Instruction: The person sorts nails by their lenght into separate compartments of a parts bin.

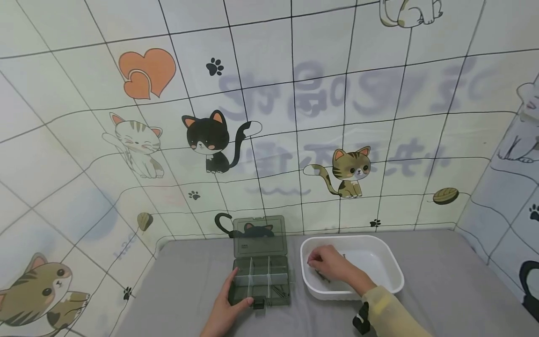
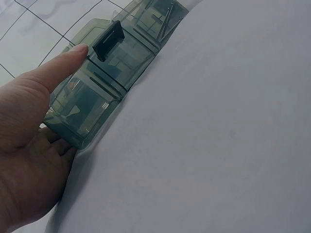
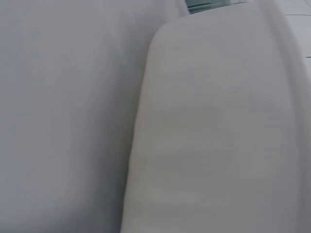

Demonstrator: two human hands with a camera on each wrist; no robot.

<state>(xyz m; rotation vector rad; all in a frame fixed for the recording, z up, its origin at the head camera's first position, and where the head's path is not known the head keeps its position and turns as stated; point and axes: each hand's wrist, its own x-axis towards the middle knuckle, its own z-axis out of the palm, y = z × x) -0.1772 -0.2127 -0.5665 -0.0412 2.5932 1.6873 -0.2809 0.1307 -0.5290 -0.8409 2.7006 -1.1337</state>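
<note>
L hand [image 1: 227, 302] grips open green compartment box [image 1: 259, 280] at front-L corner; thin pcs [image 1: 280, 291] in its front-R cell. R hand [image 1: 334, 265]: fingertips bunched in white tray [image 1: 375, 267], R of box, nr dark slivers [image 1: 323, 276]; can't tell if pinching any.

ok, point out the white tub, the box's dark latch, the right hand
White tub [image 1: 372, 263]: head view, bare inner floor.
Dark latch [image 2: 109, 41]: left wrist view, middle of its face.
Right hand [image 1: 332, 264]: head view, back of the hand.
</note>
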